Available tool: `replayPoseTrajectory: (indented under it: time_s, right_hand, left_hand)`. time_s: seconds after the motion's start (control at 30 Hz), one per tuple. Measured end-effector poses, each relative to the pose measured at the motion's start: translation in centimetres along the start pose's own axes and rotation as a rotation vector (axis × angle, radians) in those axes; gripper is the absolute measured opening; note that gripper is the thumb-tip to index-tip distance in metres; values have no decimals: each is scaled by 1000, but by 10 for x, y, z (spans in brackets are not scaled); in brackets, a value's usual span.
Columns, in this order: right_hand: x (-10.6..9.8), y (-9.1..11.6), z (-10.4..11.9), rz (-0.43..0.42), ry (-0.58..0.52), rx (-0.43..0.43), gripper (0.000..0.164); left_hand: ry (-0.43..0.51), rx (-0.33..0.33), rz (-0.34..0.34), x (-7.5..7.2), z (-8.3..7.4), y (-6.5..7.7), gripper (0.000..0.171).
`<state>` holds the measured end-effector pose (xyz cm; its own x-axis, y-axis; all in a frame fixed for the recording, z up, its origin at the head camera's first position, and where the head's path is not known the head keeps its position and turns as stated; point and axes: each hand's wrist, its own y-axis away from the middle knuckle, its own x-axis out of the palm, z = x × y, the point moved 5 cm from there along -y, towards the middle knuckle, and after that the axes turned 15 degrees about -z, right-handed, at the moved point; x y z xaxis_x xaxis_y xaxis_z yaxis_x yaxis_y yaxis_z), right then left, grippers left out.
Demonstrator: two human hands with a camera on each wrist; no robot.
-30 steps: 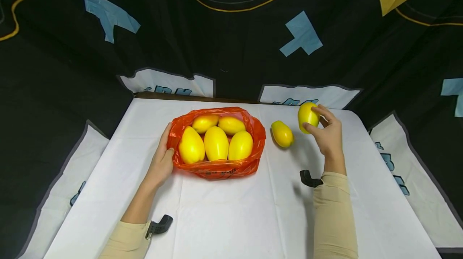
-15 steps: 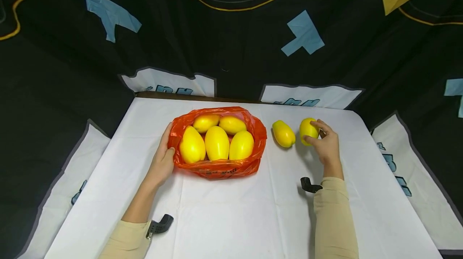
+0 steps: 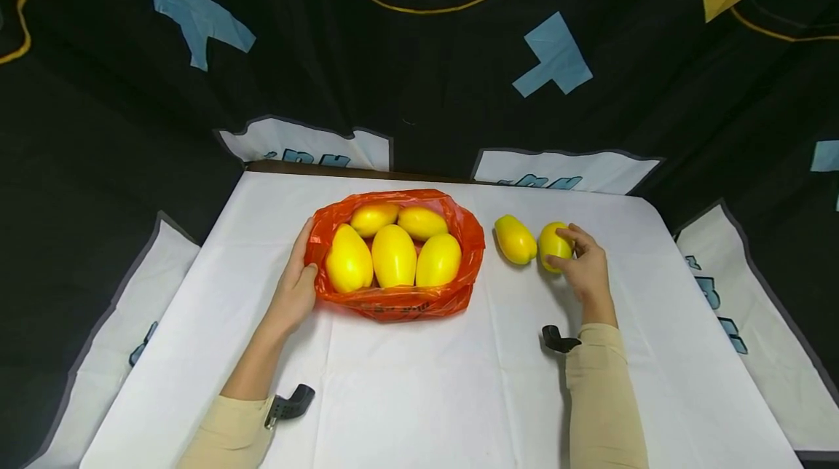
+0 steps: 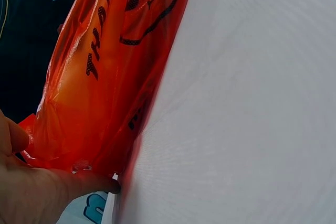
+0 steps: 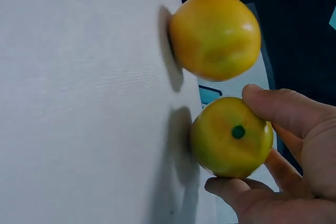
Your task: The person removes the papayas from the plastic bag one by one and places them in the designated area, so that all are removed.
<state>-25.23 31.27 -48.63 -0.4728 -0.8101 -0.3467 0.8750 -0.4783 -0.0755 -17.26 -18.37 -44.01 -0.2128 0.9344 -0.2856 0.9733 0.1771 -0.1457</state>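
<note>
A red plastic bag (image 3: 396,305) stands with its mouth folded wide, holding several glossy yellow mangoes (image 3: 393,256). My left hand (image 3: 295,287) holds the bag's left side, with the thumb at the near corner and the fingers along the side; the bag partly hides them. One loose mango (image 3: 515,239) lies on the table to the right of the bag. Close beside it, my right hand (image 3: 585,265) pinches another mango (image 5: 231,137) between thumb and fingers, its stem end facing the wrist camera. That mango is very low over the table; whether it touches, I cannot tell.
A white cloth covers the table (image 3: 406,389). Behind it hangs a black curtain (image 3: 432,83) with blue and yellow tape pieces. Black straps (image 3: 293,403) sit on both wrists over beige sleeves.
My right hand has brought its mango down and slightly left, to beside the loose one. The left hand stays at the bag, and the whole view has shifted a little.
</note>
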Motion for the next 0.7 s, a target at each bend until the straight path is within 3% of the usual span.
replayPoseTrajectory:
  time_s: [0.37, 0.7]
  right_hand:
    - [-1, 2, -5, 19, 42, 5, 60]
    - [-6, 4, 5, 1, 33, -42, 61]
  left_hand:
    - [15, -4, 6, 0, 0, 1, 70]
    - [20, 1, -3, -1, -1, 1, 70]
